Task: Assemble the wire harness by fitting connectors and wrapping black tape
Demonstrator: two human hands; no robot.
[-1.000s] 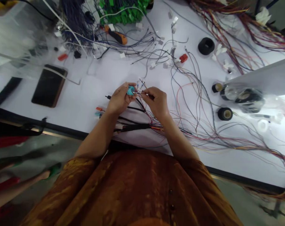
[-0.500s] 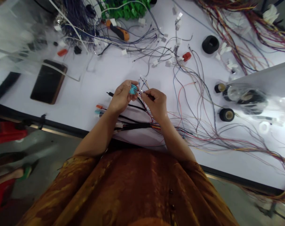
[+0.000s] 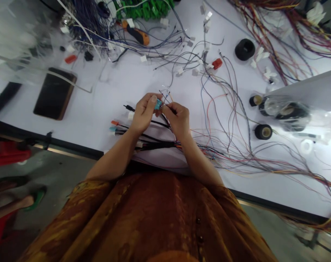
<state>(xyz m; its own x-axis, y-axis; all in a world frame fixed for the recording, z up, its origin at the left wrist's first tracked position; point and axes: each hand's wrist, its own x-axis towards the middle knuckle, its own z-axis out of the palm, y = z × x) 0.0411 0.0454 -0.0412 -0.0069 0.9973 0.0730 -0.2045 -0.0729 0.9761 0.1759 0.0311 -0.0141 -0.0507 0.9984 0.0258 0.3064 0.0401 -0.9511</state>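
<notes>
Cool, fairly even light falls on the pale worktop [image 3: 99, 109], strongest at the right edge, where glare bleaches it nearly white and glints off a plastic bag [image 3: 293, 112]. The floor [image 3: 64, 176] lies dim and murky. Shadows are soft — small grey smudges beside the white connectors [image 3: 180, 71]. Toward the borders the view stretches and blurs — and between the hands [image 3: 144, 114] fine detail is too soft to read.
</notes>
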